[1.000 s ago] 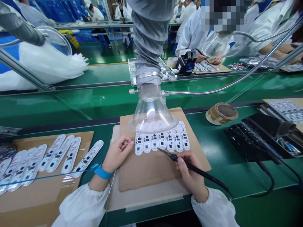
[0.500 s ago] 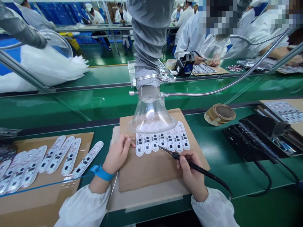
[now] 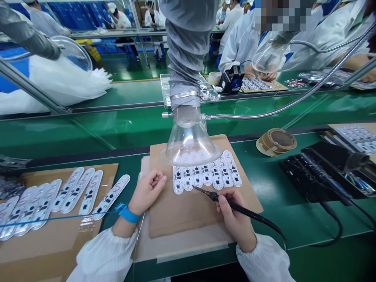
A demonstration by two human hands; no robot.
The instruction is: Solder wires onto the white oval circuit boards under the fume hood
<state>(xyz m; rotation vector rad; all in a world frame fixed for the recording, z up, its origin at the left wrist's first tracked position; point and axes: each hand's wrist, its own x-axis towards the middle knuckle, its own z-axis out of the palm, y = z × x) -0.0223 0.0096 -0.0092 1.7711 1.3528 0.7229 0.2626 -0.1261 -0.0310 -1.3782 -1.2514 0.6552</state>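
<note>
My right hand point(image 3: 233, 211) grips a soldering iron point(image 3: 214, 196), its tip at the lower end of the circuit boards near the left of the row. Several rounded white circuit boards point(image 3: 206, 176) lie side by side on a cardboard sheet point(image 3: 188, 219). Their upper ends sit behind a clear fume hood point(image 3: 190, 147). Left of the row, my left hand point(image 3: 149, 190) pinches a thin solder wire point(image 3: 169, 180) that reaches toward the boards. A blue wrist strap point(image 3: 129, 215) is round my left wrist.
More boards point(image 3: 91, 192) lie on cardboard at the left. A tape roll point(image 3: 276, 141) and a black soldering-iron stand point(image 3: 308, 172) are at the right. A grey duct point(image 3: 188, 47) hangs centrally. Across the bench, a co-worker's hands point(image 3: 268, 76) are over other boards.
The soldering iron's tip has shifted left along the row, relative to the boards. My left hand still pinches the wire, now a little farther from the boards. The whole view has shifted slightly.
</note>
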